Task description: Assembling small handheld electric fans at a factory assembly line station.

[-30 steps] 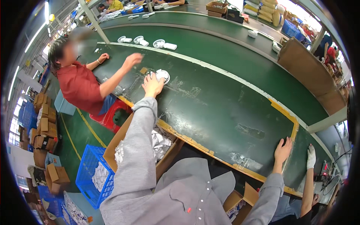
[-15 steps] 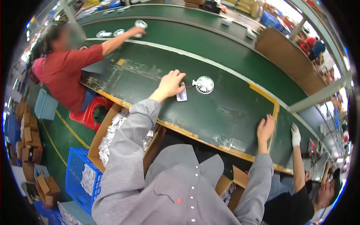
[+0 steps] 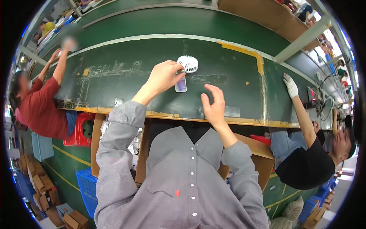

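Note:
A small white handheld fan lies on the dark green worktable [image 3: 152, 103]. Its round slatted head [image 3: 188, 63] points away from me, above an open handle shell [image 3: 181, 84] with a purple, battery-like cylinder inside. My left hand [image 3: 163, 79] is closed, thumb and fingertips pinching at the neck between head and handle. The fingers partly cover that joint, so I cannot tell whether head and handle are joined. To the right of the handle, my right hand [image 3: 214, 106] hovers with thumb and fingers apart, holding nothing.
A green conveyor [image 3: 171, 23] runs beyond the table. At left sits a person in a red shirt [image 3: 44, 108]; at right, a person's white-gloved hand [image 3: 291, 87] rests on the table. Cardboard boxes [image 3: 253, 150] and a blue crate [image 3: 87, 189] stand below the table edge.
The fan head has gone from right of the handle to its far end, with my left fingers now at the neck. My right hand has come leftward from the table's right side toward the fan.

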A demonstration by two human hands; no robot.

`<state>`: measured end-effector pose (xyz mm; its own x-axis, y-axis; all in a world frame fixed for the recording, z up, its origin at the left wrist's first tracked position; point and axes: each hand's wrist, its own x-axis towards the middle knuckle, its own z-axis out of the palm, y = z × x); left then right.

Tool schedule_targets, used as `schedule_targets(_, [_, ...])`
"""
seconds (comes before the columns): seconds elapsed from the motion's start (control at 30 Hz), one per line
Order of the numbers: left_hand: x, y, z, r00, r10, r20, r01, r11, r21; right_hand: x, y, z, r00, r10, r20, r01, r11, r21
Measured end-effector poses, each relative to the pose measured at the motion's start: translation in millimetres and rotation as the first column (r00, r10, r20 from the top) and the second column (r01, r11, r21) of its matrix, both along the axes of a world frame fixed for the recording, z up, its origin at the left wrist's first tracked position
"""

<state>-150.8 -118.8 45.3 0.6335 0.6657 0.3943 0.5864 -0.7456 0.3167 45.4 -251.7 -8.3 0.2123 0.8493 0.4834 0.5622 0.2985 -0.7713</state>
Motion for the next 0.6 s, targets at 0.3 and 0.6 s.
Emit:
schedule_targets(0.3, [77,-60,69,0.967,0.172,0.187,-0.056,0.862,-0.504,-6,-17,53,0.995,-0.100,-0.029,0.102,0.992,0.076])
schedule_targets(0.6, [80,-93,45,0.776,-0.192,0.601,0.560,0.650,-0.515,41,-62,73,0.679,0.152,-0.718,-0.409,0.891,-0.198])
